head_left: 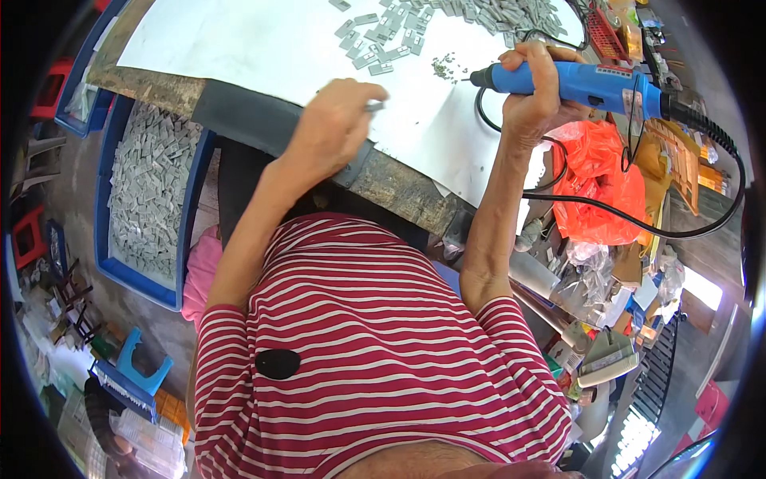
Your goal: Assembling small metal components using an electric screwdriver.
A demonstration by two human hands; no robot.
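1. The right hand (533,94) is wrapped tightly around a blue plastic electric screwdriver (576,84), held level over the tabletop (263,48) with its dark tip pointing left.
2. The left hand (333,128) is closed to a pinch around one small grey piece (375,105), which juts from the fingertips near the tabletop's front edge, a short way from the screwdriver tip.
3. The tabletop is covered with a smooth white sheet; its bare front edge is worn, dark wood.
4. A loose pile of flat, rectangular grey pieces (447,16), too many to count, lies at the far side, with a small scatter of tiny screws (445,68) just left of the screwdriver tip.
5. One thick black cable (638,219) loops from the rear of the screwdriver, down past the right forearm.
6. A crumpled orange plastic bag (598,184) sits right of that arm, among cluttered boxes and packets.
7. Left of the tabletop, one blue plastic crate (108,239) on the floor is filled with more grey pieces.
8. The person's red-and-white striped shirt (383,351) fills the lower frame.
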